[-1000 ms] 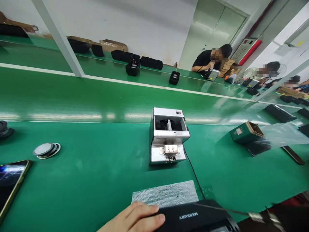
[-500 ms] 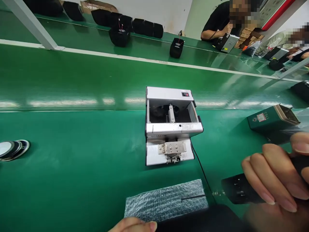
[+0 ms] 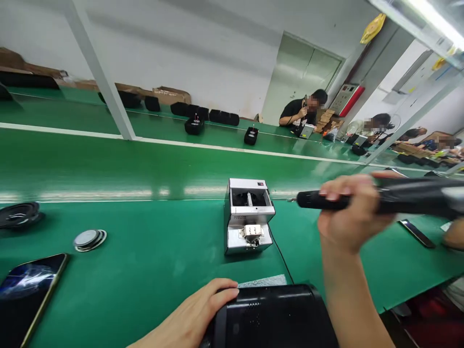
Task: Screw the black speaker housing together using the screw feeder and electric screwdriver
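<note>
My right hand point(image 3: 350, 208) is raised at the right with its fingers wrapped round a black electric screwdriver point(image 3: 409, 195), whose tip points left. In front of me at the bottom lies a black plastic casing point(image 3: 275, 314). My left hand point(image 3: 206, 304) grips its left end, fingers over the top edge and thumb side partly hidden. Just behind the casing a strip of bubble wrap point(image 3: 266, 281) peeps out. Farther back stands a silver screw feeder point(image 3: 250, 217) with an open bin, a little left of the screwdriver's tip.
On the green bench point(image 3: 152, 261), to the left, are a phone point(image 3: 31, 295), stacked round discs point(image 3: 89, 239) and a black speaker driver point(image 3: 20, 215). Another phone point(image 3: 416, 233) lies at right. Black housings point(image 3: 195, 124) line the far bench, where a person point(image 3: 304, 113) sits among others.
My view has tilted up. My right hand has lifted the screwdriver up and away from the casing, and it now lies nearly level. My left hand stays at the casing.
</note>
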A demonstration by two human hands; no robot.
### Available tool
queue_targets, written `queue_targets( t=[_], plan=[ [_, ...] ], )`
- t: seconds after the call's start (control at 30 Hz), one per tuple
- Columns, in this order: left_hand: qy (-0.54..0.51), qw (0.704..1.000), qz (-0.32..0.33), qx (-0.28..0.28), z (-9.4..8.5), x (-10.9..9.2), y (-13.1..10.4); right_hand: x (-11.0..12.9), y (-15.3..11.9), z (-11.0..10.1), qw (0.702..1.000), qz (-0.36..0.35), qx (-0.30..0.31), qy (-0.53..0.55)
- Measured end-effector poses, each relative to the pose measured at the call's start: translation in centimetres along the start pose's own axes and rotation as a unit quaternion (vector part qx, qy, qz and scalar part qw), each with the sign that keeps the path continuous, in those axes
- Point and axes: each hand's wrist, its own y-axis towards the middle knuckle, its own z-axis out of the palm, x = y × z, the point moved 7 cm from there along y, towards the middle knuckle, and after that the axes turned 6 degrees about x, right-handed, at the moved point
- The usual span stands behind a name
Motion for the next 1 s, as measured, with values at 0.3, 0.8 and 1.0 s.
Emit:
queue_targets(
  t=[0.3, 0.8, 1.0],
  plan=[
    [-0.032, 0.998, 0.053, -0.028, 0.0, 0.5, 1.7, 5.2, -1.2, 2.8, 0.986, 0.039, 0.164, 0.005],
    [-0.045, 0.997, 0.057, -0.030, -0.7, -0.2, 2.3, -1.2, -5.1, 6.0, 0.971, 0.145, 0.184, -0.054],
    [-0.058, 0.995, 0.069, -0.037, -0.7, -0.2, 2.3, -0.9, -5.4, 6.9, 0.967, 0.152, 0.192, -0.068]
  ],
)
